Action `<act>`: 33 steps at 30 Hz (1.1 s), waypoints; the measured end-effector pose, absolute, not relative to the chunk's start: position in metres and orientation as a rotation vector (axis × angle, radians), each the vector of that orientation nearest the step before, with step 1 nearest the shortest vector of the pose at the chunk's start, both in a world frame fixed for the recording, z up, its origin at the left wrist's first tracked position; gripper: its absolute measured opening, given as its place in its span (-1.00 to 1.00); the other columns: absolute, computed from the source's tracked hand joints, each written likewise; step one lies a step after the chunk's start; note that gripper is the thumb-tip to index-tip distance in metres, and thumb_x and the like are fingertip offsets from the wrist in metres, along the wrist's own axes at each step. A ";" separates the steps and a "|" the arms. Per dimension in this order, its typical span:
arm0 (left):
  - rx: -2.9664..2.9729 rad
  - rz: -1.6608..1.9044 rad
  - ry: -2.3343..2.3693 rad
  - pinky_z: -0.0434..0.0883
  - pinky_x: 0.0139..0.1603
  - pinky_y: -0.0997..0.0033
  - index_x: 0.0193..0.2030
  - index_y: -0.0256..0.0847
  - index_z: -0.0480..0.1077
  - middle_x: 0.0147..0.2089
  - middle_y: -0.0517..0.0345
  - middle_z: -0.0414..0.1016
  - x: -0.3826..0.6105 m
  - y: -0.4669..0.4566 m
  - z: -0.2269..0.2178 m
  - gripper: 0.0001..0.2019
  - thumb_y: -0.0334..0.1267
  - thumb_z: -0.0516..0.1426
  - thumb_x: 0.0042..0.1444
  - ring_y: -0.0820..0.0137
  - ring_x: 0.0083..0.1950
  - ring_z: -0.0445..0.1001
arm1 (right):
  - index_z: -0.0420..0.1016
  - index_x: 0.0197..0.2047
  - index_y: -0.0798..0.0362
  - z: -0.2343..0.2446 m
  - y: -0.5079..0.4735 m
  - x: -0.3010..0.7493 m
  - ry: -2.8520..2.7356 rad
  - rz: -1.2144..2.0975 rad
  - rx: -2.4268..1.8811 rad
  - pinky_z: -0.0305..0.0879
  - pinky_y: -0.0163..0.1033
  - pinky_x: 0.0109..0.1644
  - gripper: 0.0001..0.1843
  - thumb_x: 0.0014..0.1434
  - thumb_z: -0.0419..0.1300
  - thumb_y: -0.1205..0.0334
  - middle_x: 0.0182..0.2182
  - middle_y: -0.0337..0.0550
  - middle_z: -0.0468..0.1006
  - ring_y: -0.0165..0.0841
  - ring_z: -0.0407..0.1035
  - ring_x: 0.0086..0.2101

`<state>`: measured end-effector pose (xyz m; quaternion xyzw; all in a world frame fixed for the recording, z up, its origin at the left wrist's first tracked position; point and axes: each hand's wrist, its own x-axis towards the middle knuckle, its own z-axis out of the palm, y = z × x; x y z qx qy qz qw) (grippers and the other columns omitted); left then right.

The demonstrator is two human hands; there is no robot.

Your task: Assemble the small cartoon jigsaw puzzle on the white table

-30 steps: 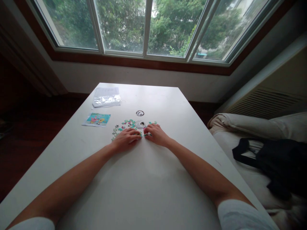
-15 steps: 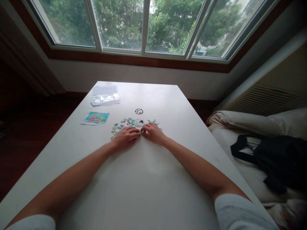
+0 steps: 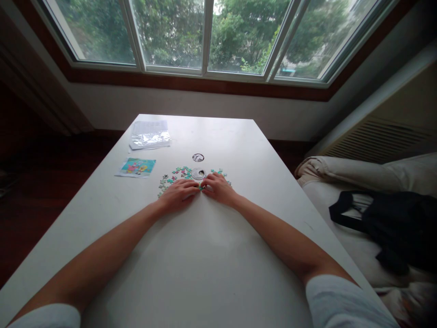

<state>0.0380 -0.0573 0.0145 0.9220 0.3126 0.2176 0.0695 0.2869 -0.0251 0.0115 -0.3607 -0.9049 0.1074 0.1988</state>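
Several small teal and pink puzzle pieces (image 3: 177, 173) lie scattered in the middle of the white table (image 3: 205, 255). My left hand (image 3: 178, 194) rests palm down on the near side of the pile, fingers curled over some pieces. My right hand (image 3: 218, 187) lies beside it with fingers bent. The fingertips of both hands meet over a small piece at the pile's near edge; what they pinch is too small to make out. A round grey disc (image 3: 198, 173) sits just beyond the fingers.
A colourful picture card (image 3: 136, 166) lies to the left of the pile, a clear plastic bag (image 3: 150, 136) beyond it. A round cable hole (image 3: 198, 157) is behind the disc. A black bag (image 3: 392, 223) lies on pale cushions at the right. Windows span the far wall.
My two hands have drawn together until the fingertips touch over a piece. The view has shifted slightly.
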 end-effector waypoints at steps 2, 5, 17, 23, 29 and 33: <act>2.768 0.647 0.939 0.36 0.33 0.05 0.14 -0.04 0.49 0.24 0.04 0.52 0.038 -0.057 0.015 -0.70 -0.31 0.09 0.33 0.20 0.28 0.44 | 0.60 -0.10 -0.04 0.011 -0.025 0.287 -2.535 0.299 -1.006 0.13 -0.09 0.10 -0.88 0.30 0.28 0.20 -0.12 -0.08 0.55 -0.19 0.28 -0.03; 2.754 0.645 0.939 0.36 0.35 0.06 0.12 -0.05 0.50 0.23 0.05 0.53 0.039 -0.057 0.015 -0.71 -0.31 0.10 0.32 0.22 0.28 0.44 | 0.60 -0.10 -0.04 0.010 -0.025 0.286 -2.525 0.281 -1.020 0.13 -0.09 0.11 -0.88 0.32 0.26 0.19 -0.12 -0.07 0.56 -0.18 0.28 -0.03; 2.758 0.650 0.917 0.35 0.35 0.07 0.11 -0.06 0.50 0.23 0.07 0.54 0.038 -0.058 0.017 -0.71 -0.33 0.11 0.31 0.22 0.28 0.44 | 0.60 -0.18 -0.03 0.009 -0.026 0.285 -2.530 0.272 -0.947 0.12 -0.12 0.09 -0.89 0.35 0.21 0.23 -0.16 -0.10 0.58 -0.22 0.28 -0.07; 2.766 0.665 0.937 0.38 0.32 0.07 0.17 -0.03 0.49 0.21 0.07 0.54 0.038 -0.058 0.015 -0.68 -0.32 0.09 0.32 0.21 0.25 0.44 | 0.60 -0.18 -0.03 0.016 -0.027 0.285 -2.580 0.257 -0.908 0.11 -0.13 0.08 -0.87 0.36 0.19 0.27 -0.17 -0.11 0.59 -0.21 0.30 -0.08; 2.804 0.628 0.965 0.39 0.28 0.07 0.19 -0.03 0.48 0.20 0.06 0.52 0.038 -0.059 0.015 -0.66 -0.32 0.09 0.32 0.20 0.21 0.43 | 0.59 -0.16 -0.03 0.009 -0.025 0.285 -2.510 0.254 -0.916 0.12 -0.13 0.08 -0.85 0.34 0.17 0.32 -0.21 -0.13 0.63 -0.23 0.35 -0.10; 2.813 0.628 0.961 0.39 0.28 0.07 0.21 -0.03 0.46 0.21 0.06 0.51 0.038 -0.060 0.015 -0.65 -0.31 0.08 0.33 0.20 0.21 0.42 | 0.57 -0.12 -0.02 0.006 -0.021 0.289 -2.364 0.262 -0.943 0.13 -0.14 0.06 -0.81 0.34 0.13 0.36 -0.20 -0.15 0.67 -0.26 0.41 -0.14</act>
